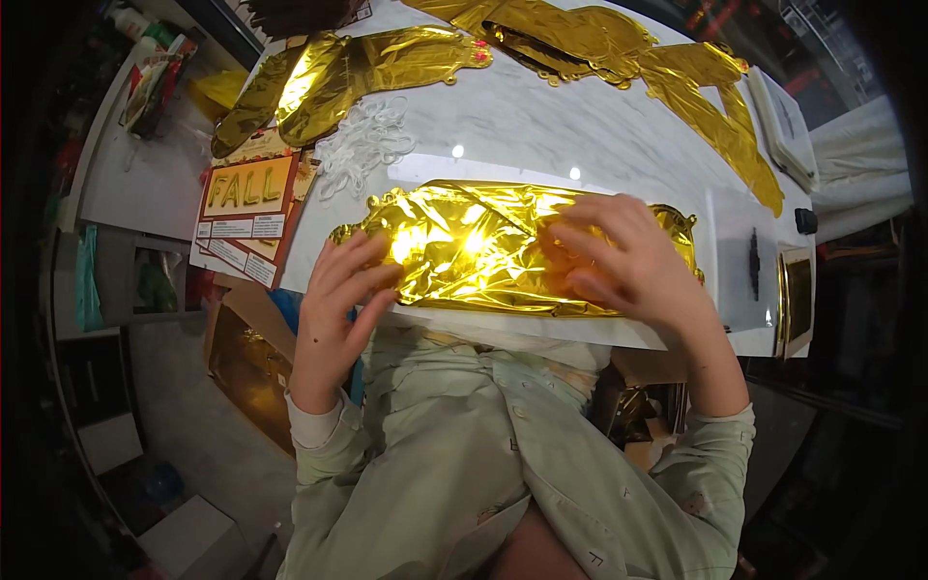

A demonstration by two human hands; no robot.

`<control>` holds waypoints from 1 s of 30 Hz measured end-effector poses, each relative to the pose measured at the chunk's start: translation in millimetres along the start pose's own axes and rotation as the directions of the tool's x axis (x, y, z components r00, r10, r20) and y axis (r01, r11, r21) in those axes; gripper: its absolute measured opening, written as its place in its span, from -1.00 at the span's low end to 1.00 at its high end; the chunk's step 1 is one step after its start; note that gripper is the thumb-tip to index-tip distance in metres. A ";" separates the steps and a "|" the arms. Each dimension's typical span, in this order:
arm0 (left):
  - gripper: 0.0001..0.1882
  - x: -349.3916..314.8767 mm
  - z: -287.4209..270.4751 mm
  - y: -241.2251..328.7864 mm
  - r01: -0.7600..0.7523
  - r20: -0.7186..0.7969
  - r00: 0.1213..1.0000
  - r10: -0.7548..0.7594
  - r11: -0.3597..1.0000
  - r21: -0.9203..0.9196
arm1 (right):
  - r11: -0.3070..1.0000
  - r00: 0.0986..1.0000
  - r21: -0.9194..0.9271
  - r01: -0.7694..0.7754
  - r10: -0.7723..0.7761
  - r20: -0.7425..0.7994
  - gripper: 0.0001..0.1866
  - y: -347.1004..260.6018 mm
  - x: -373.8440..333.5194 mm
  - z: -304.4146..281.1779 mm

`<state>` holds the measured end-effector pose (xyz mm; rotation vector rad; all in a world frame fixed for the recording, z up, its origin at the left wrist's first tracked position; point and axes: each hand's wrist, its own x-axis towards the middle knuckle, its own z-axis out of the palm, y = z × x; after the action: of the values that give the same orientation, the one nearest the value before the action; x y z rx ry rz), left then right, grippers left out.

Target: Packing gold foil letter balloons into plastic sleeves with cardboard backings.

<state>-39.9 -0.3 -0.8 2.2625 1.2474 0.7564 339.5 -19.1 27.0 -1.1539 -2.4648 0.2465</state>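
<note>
A flat gold foil balloon [454,246], crinkled and shiny, lies lengthwise across the near side of the table in front of me. My left hand [343,300] is at its left end, fingers apart and the fingertips at the foil's edge. Over the right part of the balloon is my right hand [628,253], its fingers spread and slightly bent above or on the foil; whether they touch it I cannot tell. Part of the foil under the right hand is hidden. Neither hand grips anything that I can see.
More flat gold foil balloons [387,70] lie along the far side, some at the far right [710,92]. Tangled white string [362,145] sits beside printed cards [246,208] at left. A clear plastic sheet [739,261] lies at right. Below the table stands an open cardboard box [246,372].
</note>
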 end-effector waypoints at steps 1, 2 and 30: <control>-0.71 -1.5 0.8 -1.3 -0.029 0.005 1.000 0.029 0.999 0.019 | 0.999 0.994 0.024 0.034 -0.036 0.100 -0.48 -2.2 3.2 5.2; -0.71 -2.4 1.8 -3.0 -0.028 0.005 1.000 0.027 0.999 0.017 | 0.999 0.994 0.025 0.033 -0.036 0.102 -0.48 -6.1 5.9 10.1; -0.64 -2.8 15.9 6.3 0.010 -0.050 0.999 -0.006 0.998 0.065 | 0.984 0.939 0.079 0.162 -0.178 0.296 -0.36 -8.3 -2.3 46.7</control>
<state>-26.9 -7.7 -9.6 2.3022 1.3220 0.7845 314.9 -25.6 -13.1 -0.9302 -2.7857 0.4664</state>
